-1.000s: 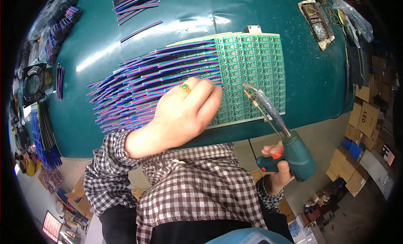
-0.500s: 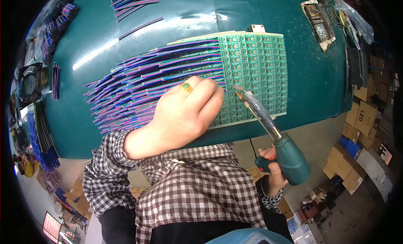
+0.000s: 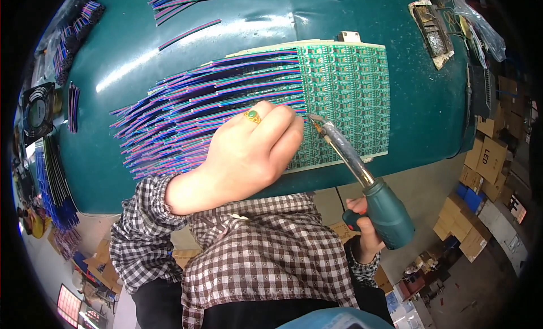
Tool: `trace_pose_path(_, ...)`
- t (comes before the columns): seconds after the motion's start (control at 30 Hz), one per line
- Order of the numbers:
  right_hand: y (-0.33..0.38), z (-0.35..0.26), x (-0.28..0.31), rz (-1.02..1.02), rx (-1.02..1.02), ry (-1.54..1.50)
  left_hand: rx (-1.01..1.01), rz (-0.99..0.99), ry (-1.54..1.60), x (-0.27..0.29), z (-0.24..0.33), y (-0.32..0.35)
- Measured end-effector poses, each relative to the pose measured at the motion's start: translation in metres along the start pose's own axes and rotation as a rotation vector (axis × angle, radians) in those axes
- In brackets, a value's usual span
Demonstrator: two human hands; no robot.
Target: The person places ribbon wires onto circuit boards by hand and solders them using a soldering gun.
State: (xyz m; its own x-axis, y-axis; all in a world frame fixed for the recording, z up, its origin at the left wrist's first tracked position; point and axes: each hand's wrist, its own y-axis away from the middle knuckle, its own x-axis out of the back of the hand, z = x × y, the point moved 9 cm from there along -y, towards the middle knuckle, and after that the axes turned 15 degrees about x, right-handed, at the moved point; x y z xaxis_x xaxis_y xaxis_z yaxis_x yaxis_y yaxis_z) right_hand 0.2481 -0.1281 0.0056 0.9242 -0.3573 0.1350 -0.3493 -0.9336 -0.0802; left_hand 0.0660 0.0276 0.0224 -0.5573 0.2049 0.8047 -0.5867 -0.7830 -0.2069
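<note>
My right hand [image 3: 366, 227] grips the handle of a dark green soldering gun [image 3: 389, 213]. Its metal barrel slants up and left, and the tip is at the ends of the wires on a green circuit board panel [image 3: 345, 97]. My left hand [image 3: 251, 151], with a ring on one finger, is closed over the wire ends, pinching a ribbon wire at the board; its fingertips are mostly hidden under the hand. Many blue, pink and black ribbon wires [image 3: 186, 102] fan out leftward from the panel's left part, while the right part shows bare rows of small boards.
More ribbon wires lie in a bundle [image 3: 181, 2] at the far edge, with a single strip [image 3: 189, 35] nearer. A worn metal tray [image 3: 432, 35] sits far right. A black fan [image 3: 39, 114] stands left. Cardboard boxes [image 3: 489, 159] are stacked beyond the table's right edge.
The soldering gun has moved slightly left, bringing its tip from over the bare boards to the wire ends beside my left fingers. My left hand has hardly moved.
</note>
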Motion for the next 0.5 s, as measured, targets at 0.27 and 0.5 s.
trace_pose_path(0.27, 0.0041, 0.0022, 0.0027, -0.022, -0.015, 0.051, 0.006, -0.002, -0.003, -0.0002, 0.0000, -0.0002)
trace_pose_path(0.5, 0.0041, -0.0006, 0.0056, 0.013, 0.015, 0.028, 0.004, 0.003, -0.001, -0.0009, -0.0001, 0.0002)
